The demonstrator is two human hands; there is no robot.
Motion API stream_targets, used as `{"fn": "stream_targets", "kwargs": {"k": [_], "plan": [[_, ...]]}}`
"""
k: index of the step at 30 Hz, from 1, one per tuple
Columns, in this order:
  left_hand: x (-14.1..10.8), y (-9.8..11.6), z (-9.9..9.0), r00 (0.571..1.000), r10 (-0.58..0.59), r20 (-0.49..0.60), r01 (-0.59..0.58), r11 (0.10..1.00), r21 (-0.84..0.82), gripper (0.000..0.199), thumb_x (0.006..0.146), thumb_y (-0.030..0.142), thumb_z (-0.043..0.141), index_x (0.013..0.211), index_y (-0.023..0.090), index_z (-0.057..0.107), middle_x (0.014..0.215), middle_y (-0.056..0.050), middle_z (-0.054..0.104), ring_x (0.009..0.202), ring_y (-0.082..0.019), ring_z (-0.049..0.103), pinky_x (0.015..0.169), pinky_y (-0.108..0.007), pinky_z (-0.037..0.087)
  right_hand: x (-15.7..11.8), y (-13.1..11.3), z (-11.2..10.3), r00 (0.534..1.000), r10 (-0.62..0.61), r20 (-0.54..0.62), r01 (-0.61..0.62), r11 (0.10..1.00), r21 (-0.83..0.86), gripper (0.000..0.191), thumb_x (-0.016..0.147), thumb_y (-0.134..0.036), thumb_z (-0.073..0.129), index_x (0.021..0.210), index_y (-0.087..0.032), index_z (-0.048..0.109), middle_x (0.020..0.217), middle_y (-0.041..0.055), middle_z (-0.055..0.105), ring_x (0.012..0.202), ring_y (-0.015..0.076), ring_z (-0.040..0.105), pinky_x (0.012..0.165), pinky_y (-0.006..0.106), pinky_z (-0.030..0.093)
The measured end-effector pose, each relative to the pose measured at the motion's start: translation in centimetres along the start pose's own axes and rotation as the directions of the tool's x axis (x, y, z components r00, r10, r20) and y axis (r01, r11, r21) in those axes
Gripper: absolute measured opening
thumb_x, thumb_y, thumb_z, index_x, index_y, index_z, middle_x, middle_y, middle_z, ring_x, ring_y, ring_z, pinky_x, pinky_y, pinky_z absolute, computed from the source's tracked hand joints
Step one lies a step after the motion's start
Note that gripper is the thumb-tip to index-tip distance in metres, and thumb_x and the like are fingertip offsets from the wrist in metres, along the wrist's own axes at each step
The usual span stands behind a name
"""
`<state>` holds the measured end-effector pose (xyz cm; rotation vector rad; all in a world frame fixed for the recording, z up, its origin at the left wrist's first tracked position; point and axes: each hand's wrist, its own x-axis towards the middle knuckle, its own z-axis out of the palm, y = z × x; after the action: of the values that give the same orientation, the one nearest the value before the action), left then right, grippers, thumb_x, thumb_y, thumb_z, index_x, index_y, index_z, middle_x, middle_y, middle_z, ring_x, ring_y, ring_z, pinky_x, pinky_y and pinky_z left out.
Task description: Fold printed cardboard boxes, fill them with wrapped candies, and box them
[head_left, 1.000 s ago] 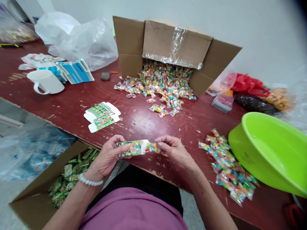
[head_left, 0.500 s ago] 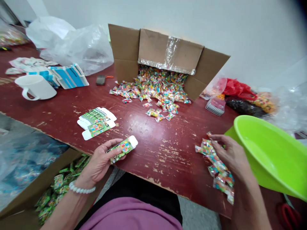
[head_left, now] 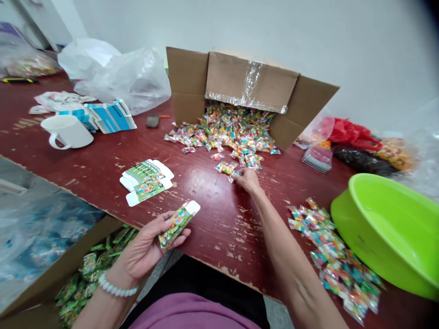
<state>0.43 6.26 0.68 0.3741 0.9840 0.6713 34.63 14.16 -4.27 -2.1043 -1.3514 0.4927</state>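
Note:
My left hand is closed round a small green printed candy box, its white end flap pointing up and to the right. My right hand reaches across the table, its fingertips pinched on a wrapped candy at the near edge of the loose sweets. Behind it a heap of wrapped candies spills from a tipped cardboard box. Flattened green cartons lie in a fanned stack left of centre. A second spread of wrapped candies lies at the right, beside my right forearm.
A lime green basin stands at the right. At the left are a white mug, blue-striped card and clear plastic bags. Below the table edge, a carton holds green filled packs. A red bag lies at back right.
My right hand has moved from the candies beside the basin to those in front of the cardboard box. My left hand still holds the candy box, now tilted more upright.

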Motion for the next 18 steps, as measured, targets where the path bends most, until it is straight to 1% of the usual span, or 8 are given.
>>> {"fn": "stream_targets", "kwargs": {"k": [2,4,6,9,11,13,15,18], "plan": [[0.0,0.0,-0.3,0.999,0.003,0.054,-0.003,1.0,0.015,0.046,0.072,0.01,0.078,0.114,0.018,0.062,0.096,-0.009,0.075,0.073,-0.025,0.077,0.061,-0.032,0.065,-0.7,0.1,-0.1,0.997,0.077,0.012,-0.078,0.988,0.131,0.017,0.075,-0.033,0.071,0.076,-0.017,0.067,0.066,0.0034,0.066,0.065,0.0171,0.062,0.058,0.026,0.045],[0.2,-0.1,-0.4,0.997,0.015,0.078,-0.017,1.0,0.021,0.049,0.072,0.01,0.079,0.116,0.02,0.062,0.091,-0.006,0.074,0.068,-0.023,0.076,0.058,-0.031,0.064,-1.7,0.0,-0.3,0.991,0.131,0.04,-0.137,0.952,0.273,0.019,0.076,-0.036,0.069,0.076,-0.017,0.065,0.061,0.0012,0.064,0.056,0.0139,0.058,0.049,0.023,0.042],[0.4,-0.3,-0.4,0.997,0.023,0.07,-0.025,0.999,0.028,0.049,0.071,0.008,0.079,0.116,0.021,0.063,0.092,-0.006,0.074,0.068,-0.022,0.075,0.06,-0.031,0.064,-3.1,-0.3,-0.8,0.985,0.154,0.071,-0.17,0.9,0.402,0.023,0.076,-0.039,0.07,0.077,-0.017,0.064,0.061,0.0012,0.064,0.051,0.0123,0.056,0.045,0.022,0.041],[0.7,-0.6,-0.3,0.999,0.032,0.043,-0.034,0.999,0.039,0.05,0.071,0.005,0.077,0.116,0.02,0.064,0.096,-0.007,0.075,0.071,-0.022,0.076,0.066,-0.033,0.065,-5.3,-0.9,-1.6,0.984,0.156,0.092,-0.18,0.813,0.554,0.032,0.069,-0.047,0.074,0.077,-0.018,0.063,0.063,0.0015,0.065,0.05,0.0117,0.055,0.044,0.023,0.042],[0.8,-0.9,0.0,0.999,0.03,0.04,-0.032,0.998,0.048,0.052,0.069,0.003,0.076,0.117,0.02,0.064,0.096,-0.008,0.075,0.073,-0.023,0.076,0.067,-0.034,0.065,-6.7,-1.2,-2.1,0.985,0.15,0.085,-0.171,0.767,0.619,0.038,0.065,-0.051,0.077,0.077,-0.018,0.064,0.061,0.0003,0.063,0.049,0.0112,0.052,0.044,0.024,0.04],[0.8,-1.1,0.3,0.999,0.02,0.045,-0.022,0.998,0.058,0.054,0.066,0.001,0.075,0.116,0.019,0.065,0.094,-0.009,0.075,0.072,-0.023,0.075,0.066,-0.034,0.065,-7.9,-1.3,-2.5,0.987,0.147,0.065,-0.154,0.738,0.657,0.039,0.062,-0.052,0.078,0.075,-0.018,0.066,0.058,-0.0013,0.06,0.047,0.0101,0.047,0.043,0.024,0.035],[0.8,-1.3,0.5,0.999,0.007,0.048,-0.01,0.998,0.067,0.051,0.063,-0.001,0.075,0.111,0.017,0.066,0.091,-0.009,0.075,0.07,-0.023,0.075,0.064,-0.033,0.064,-8.9,-1.4,-2.8,0.989,0.145,0.043,-0.135,0.723,0.678,0.037,0.061,-0.051,0.08,0.073,-0.017,0.068,0.057,-0.002,0.058,0.048,0.0095,0.044,0.044,0.024,0.032],[0.7,-1.5,0.7,0.998,-0.003,0.066,-0.003,0.996,0.093,0.047,0.061,0.001,0.076,0.104,0.015,0.066,0.086,-0.009,0.074,0.07,-0.024,0.075,0.064,-0.033,0.063,-10.1,-1.5,-3.1,0.988,0.151,0.031,-0.128,0.696,0.707,0.036,0.06,-0.05,0.081,0.071,-0.018,0.068,0.057,-0.0017,0.06,0.049,0.0097,0.044,0.045,0.024,0.03]]}}
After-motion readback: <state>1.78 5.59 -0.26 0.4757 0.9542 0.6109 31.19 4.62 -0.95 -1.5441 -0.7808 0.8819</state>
